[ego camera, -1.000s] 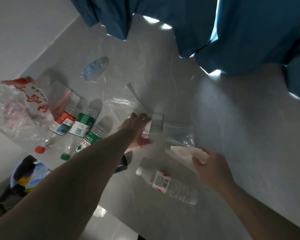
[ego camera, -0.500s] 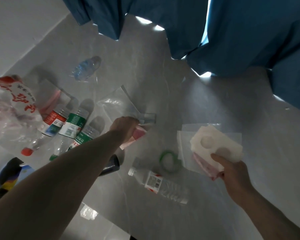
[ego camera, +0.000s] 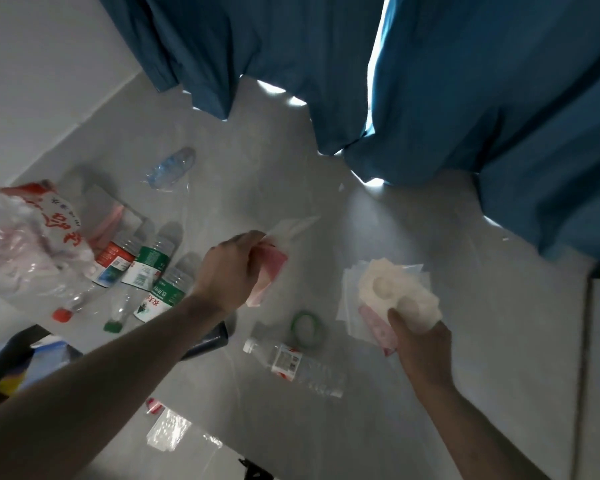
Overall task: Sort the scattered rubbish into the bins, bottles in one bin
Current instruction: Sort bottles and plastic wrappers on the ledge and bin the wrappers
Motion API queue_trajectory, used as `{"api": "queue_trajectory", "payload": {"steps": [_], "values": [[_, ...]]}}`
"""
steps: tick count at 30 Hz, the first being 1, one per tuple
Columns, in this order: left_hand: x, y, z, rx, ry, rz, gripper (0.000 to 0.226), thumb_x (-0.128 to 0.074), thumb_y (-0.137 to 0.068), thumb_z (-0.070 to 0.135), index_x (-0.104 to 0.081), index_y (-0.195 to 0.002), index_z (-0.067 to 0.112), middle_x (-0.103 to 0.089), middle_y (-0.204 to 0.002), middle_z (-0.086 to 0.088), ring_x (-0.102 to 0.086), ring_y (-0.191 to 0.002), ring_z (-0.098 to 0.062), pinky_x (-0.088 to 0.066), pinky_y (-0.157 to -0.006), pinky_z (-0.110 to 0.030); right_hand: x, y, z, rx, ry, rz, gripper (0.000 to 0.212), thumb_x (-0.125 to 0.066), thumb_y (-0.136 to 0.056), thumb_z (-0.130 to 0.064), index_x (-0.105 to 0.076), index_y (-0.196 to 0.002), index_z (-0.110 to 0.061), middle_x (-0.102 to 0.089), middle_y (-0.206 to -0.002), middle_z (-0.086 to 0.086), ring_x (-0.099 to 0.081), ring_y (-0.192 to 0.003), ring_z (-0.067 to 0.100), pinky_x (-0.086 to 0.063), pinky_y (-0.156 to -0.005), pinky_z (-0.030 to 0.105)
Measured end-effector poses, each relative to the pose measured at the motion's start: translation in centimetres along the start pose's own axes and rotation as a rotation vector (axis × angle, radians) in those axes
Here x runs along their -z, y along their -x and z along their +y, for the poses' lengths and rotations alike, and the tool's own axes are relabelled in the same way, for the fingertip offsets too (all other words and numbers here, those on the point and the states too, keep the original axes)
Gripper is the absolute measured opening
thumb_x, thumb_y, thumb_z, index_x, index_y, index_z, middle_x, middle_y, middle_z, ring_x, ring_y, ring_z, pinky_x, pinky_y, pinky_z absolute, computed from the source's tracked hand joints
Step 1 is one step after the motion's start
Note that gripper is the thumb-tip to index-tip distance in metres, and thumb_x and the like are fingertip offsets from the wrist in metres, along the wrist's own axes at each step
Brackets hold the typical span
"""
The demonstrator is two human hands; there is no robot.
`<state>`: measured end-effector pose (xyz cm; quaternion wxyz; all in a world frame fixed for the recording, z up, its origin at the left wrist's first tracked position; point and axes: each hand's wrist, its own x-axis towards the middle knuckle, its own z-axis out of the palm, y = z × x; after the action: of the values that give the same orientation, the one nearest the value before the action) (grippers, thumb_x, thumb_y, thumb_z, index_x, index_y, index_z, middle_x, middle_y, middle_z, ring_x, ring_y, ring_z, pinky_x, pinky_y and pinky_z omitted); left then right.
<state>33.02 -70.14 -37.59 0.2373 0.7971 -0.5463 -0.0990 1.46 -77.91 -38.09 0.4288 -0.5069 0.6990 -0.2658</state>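
Gripping a pink wrapper (ego camera: 270,268) — left hand (ego camera: 227,270); bottle (ego camera: 293,363) lies nearer.

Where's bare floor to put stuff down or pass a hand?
Free: grey floor between the blue curtain and the right hand; also beyond the left hand, toward the crushed clear bottle. Crowded: three labelled bottles and the plastic bag at left.

Glossy grey floor (ego camera: 378,237), clear plastic bottle (ego camera: 302,368), blue cloth curtains (ego camera: 482,98).

Bare floor (ego camera: 447,209) ahead; bottles (ego camera: 146,268) crowd left.
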Motion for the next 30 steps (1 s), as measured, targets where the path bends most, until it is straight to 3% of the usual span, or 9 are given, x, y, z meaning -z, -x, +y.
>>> {"api": "queue_trajectory", "payload": {"steps": [5, 8, 14, 17, 22, 25, 28, 30], "values": [[6.7, 5.7, 6.5, 0.103, 0.073, -0.027, 0.021, -0.059, -0.09, 0.011, -0.062, -0.107, 0.022, -0.073, -0.085, -0.007, -0.068, -0.069, -0.032, -0.054, -0.059, -0.038, 4.7, 5.4, -3.2, 0.022, 0.132, -0.066, 0.034, -0.075, -0.077, -0.035, -0.073, -0.106, -0.017, -0.076, -0.099, 0.004, -0.072, -0.092, 0.027, -0.059, -0.079, 0.049], [10.8, 9.8, 11.6, 0.138, 0.153, -0.025, 0.015, -0.053, -0.093, 0.015, -0.064, -0.102, 0.02, -0.071, -0.075, -0.003, -0.067, -0.058, -0.025, -0.055, -0.056, -0.037, 8.5, 8.9, -5.0, 0.129, 0.21, -0.1, 0.027, -0.076, -0.084, -0.022, -0.072, -0.11, -0.015, -0.075, -0.105, 0.008, -0.07, -0.097, 0.027, -0.056, -0.084, 0.042], [15.3, 17.7, 19.3, 0.267, 0.213, -0.022, 0.015, -0.046, -0.094, 0.023, -0.059, -0.087, 0.025, -0.065, -0.062, 0.006, -0.064, -0.048, -0.014, -0.054, -0.046, -0.038, 16.4, 14.1, -6.4, 0.186, 0.239, -0.209, 0.02, -0.07, -0.088, -0.013, -0.07, -0.109, -0.013, -0.067, -0.088, 0.003, -0.066, -0.087, 0.025, -0.044, -0.071, 0.029], [16.0, 21.8, 21.8, 0.317, 0.186, -0.003, 0.019, -0.044, -0.09, 0.026, -0.061, -0.081, 0.028, -0.066, -0.065, 0.011, -0.064, -0.055, -0.006, -0.054, -0.054, -0.031, 19.4, 15.8, -5.8, 0.27, 0.265, -0.267, 0.023, -0.069, -0.088, -0.014, -0.069, -0.111, -0.015, -0.071, -0.092, 0.002, -0.064, -0.083, 0.018, -0.042, -0.071, 0.024], [16.1, 28.1, 25.4, 0.469, 0.079, 0.062, 0.02, -0.052, -0.086, 0.013, -0.059, -0.085, 0.031, -0.069, -0.073, 0.009, -0.066, -0.067, -0.016, -0.051, -0.058, -0.03, 24.0, 18.3, -4.5, 0.433, 0.29, -0.409, 0.024, -0.068, -0.086, -0.013, -0.066, -0.1, -0.032, -0.07, -0.087, -0.014, -0.066, -0.079, 0.008, -0.048, -0.069, 0.026], [16.3, 31.3, 27.4, 0.482, 0.041, 0.083, 0.026, -0.054, -0.083, 0.01, -0.05, -0.077, 0.035, -0.063, -0.068, 0.007, -0.063, -0.064, -0.019, -0.048, -0.056, -0.032, 26.1, 19.3, -3.5, 0.483, 0.322, -0.46, 0.024, -0.068, -0.085, -0.014, -0.069, -0.103, -0.03, -0.071, -0.088, -0.015, -0.067, -0.08, 0.006, -0.053, -0.07, 0.028], [17.1, 34.6, 29.6, 0.512, 0.039, 0.127, 0.029, -0.056, -0.084, 0.008, -0.046, -0.074, 0.033, -0.052, -0.06, 0.012, -0.048, -0.054, -0.01, -0.035, -0.053, -0.03, 27.7, 20.6, -2.6, 0.524, 0.343, -0.515, 0.026, -0.067, -0.086, -0.01, -0.07, -0.105, -0.027, -0.071, -0.09, -0.013, -0.068, -0.082, 0.011, -0.052, -0.07, 0.027], [17.7, 37.0, 29.9, 0.543, 0.051, 0.148, 0.021, -0.054, -0.081, 0.011, -0.047, -0.073, 0.03, -0.058, -0.061, 0.008, -0.055, -0.057, -0.018, -0.039, -0.053, -0.031, 28.1, 21.8, -2.3, 0.561, 0.363, -0.556, 0.027, -0.068, -0.084, -0.008, -0.07, -0.105, -0.027, -0.071, -0.09, -0.013, -0.067, -0.083, 0.011, -0.049, -0.069, 0.025]]}}
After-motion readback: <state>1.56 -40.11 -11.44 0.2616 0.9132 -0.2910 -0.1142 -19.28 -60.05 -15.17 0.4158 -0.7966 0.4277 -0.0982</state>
